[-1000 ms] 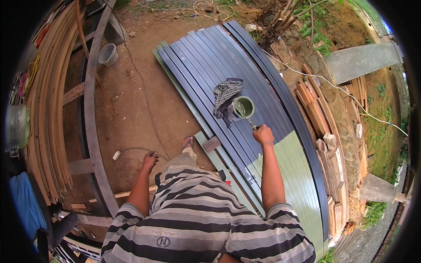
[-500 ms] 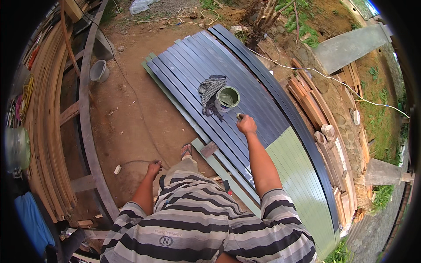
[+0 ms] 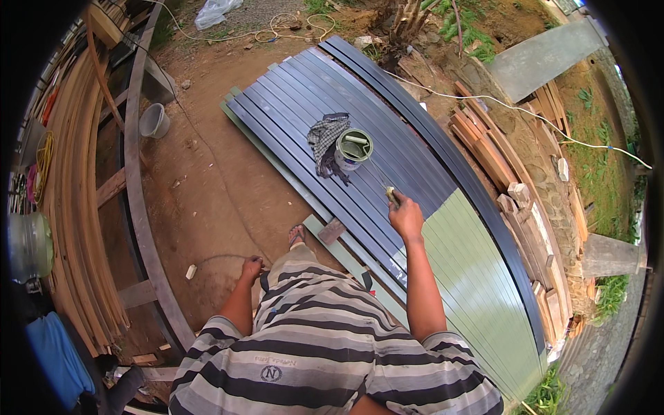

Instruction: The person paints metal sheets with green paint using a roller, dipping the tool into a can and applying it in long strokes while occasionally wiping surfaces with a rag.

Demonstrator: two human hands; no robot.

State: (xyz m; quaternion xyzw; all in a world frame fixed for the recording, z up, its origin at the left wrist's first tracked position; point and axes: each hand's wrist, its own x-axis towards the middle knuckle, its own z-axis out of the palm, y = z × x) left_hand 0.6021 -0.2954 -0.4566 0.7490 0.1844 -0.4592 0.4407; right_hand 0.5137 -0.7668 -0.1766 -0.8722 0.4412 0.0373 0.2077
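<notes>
My right hand [image 3: 407,219] is closed round the yellowish handle of a paint roller [image 3: 357,140]. Its thin wire frame runs over the can's rim, and the roller head lies inside the paint can [image 3: 351,161]. The can holds green paint and stands on a row of long dark blue-grey boards [image 3: 404,166]. Against the can's left side rests a crumpled black-and-white checked cloth [image 3: 328,138]. Toward the near right, the boards bear a light green coat [image 3: 477,270]. Beside my left thigh hangs my left hand [image 3: 253,267], its fingers curled; whatever they hold, if anything, is hidden.
A grey bucket [image 3: 155,122] stands on the dirt at the left, near a long beam [image 3: 136,207] and stacked timber [image 3: 72,207]. Wood offcuts [image 3: 481,149] lie along the right side. A white cable [image 3: 484,101] crosses behind the boards. My sandalled foot [image 3: 297,235] is beside them.
My right hand has moved nearer and to the right, away from the can. The roller's frame and head now show more plainly at the can. My left hand stays by my thigh.
</notes>
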